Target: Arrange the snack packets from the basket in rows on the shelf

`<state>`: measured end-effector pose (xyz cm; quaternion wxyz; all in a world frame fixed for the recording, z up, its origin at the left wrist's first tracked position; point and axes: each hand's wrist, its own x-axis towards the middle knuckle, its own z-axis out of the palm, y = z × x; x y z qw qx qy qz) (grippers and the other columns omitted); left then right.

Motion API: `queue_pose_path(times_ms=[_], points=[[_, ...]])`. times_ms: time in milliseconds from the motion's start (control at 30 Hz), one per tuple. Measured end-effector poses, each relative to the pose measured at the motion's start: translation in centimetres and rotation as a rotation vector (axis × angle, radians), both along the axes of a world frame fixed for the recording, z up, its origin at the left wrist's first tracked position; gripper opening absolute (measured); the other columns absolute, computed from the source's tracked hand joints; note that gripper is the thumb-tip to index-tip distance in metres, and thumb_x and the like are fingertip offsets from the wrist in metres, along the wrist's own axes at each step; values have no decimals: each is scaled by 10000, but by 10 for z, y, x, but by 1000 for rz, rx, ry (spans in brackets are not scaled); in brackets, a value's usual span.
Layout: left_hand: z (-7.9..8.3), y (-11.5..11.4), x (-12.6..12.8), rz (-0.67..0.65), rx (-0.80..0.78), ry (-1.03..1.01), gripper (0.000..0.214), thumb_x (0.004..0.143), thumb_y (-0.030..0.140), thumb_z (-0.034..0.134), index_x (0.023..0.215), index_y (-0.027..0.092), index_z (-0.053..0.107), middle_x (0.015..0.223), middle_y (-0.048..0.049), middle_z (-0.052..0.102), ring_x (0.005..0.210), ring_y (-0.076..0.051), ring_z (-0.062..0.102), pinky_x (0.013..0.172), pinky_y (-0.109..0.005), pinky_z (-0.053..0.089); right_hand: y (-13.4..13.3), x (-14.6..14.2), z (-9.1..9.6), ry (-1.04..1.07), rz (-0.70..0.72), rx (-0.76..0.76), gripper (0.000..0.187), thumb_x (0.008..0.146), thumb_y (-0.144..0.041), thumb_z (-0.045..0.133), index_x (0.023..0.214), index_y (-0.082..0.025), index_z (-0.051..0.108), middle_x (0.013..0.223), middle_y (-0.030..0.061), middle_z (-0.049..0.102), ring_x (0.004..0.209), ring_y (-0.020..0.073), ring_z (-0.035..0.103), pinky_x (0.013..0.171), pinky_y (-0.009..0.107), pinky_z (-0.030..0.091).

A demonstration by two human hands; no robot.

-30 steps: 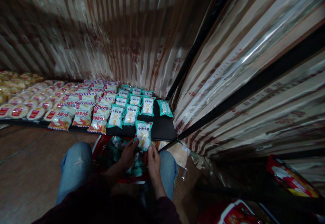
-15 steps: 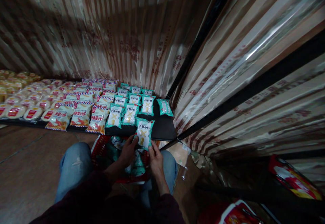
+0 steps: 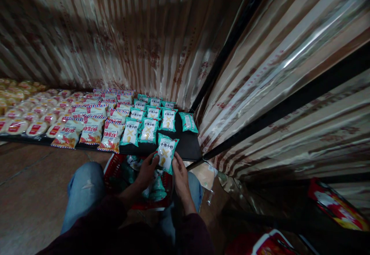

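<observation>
A teal-and-white snack bag [image 3: 166, 154] is held upright between my two hands, its printed front facing me. My left hand [image 3: 148, 169] grips its left edge and my right hand [image 3: 180, 172] its right edge. Just beyond it, similar teal snack bags [image 3: 148, 129] stand in rows on a black shelf [image 3: 185, 147]. One teal bag [image 3: 187, 122] lies apart near the shelf's right end. Under my hands, between my knees, a red basket [image 3: 111, 170] contains more teal bags [image 3: 157, 188], partly hidden by my forearms.
Left of the teal bags are red-and-white shrimp snack bags [image 3: 92, 129], then round packaged cakes [image 3: 37, 128]. Striped plastic sheeting [image 3: 138, 47] hangs behind, and black frame bars [image 3: 277, 103] slant across the right. Red packages [image 3: 337, 205] sit at the lower right.
The held snack bag has shifted slightly right and toward me, tilting a little. My right hand has moved a bit right and up along its edge.
</observation>
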<state>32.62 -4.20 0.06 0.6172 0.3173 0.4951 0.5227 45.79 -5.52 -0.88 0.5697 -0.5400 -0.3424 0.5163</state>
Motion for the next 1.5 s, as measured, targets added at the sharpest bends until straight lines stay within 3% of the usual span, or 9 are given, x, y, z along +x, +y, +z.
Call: queue_pose_path(times_ms=[300,567,800,1033,1200,1367,1500], points=[[-3,3,6,-112,51,-19,487,768,510,589,1112,165,615,1125,-85,663,1100,-265,574,929,-377,457,19,-2,-2,-13,-15,-43,659,701,-543,648,1231,-163,555,1052,85,693,882,232,656,761,343,533],[-6,13,7,-9,102,335,484,744,422,612,1139,144,578,1168,-117,625,1081,-248,576,946,-367,439,36,4,-7,-103,-57,-9,580,709,-524,641,1187,-197,610,1027,50,705,913,228,642,774,324,524],[-11,27,11,-31,176,442,394,817,374,509,1147,163,555,1118,-80,647,1026,-204,605,889,-339,479,51,4,-11,-131,-70,20,531,781,-560,530,1163,-202,622,1000,44,708,869,211,641,731,301,516],[-22,36,15,29,255,612,492,859,332,475,1307,141,410,1212,-135,584,1128,-223,555,954,-404,446,68,3,-12,-129,-65,18,540,771,-565,531,1151,-188,607,955,59,707,822,213,649,700,308,520],[-27,39,18,58,464,767,561,885,342,466,1380,152,284,1271,-153,527,1192,-228,510,983,-425,437,80,5,-18,-200,-110,27,548,775,-572,518,1129,-165,616,957,71,707,811,211,645,696,307,515],[-28,41,20,60,729,1053,522,913,260,414,1408,213,254,1457,-158,307,1354,-256,314,1054,-459,373,92,7,-21,-337,-126,80,528,788,-560,495,1101,-161,642,933,67,715,808,210,633,688,294,495],[-31,45,22,26,829,1151,522,921,207,371,1422,213,224,1504,-161,203,1387,-265,239,1060,-464,367,101,7,-18,-395,-120,87,537,794,-565,474,1104,-160,643,925,67,715,806,212,629,692,296,489]])
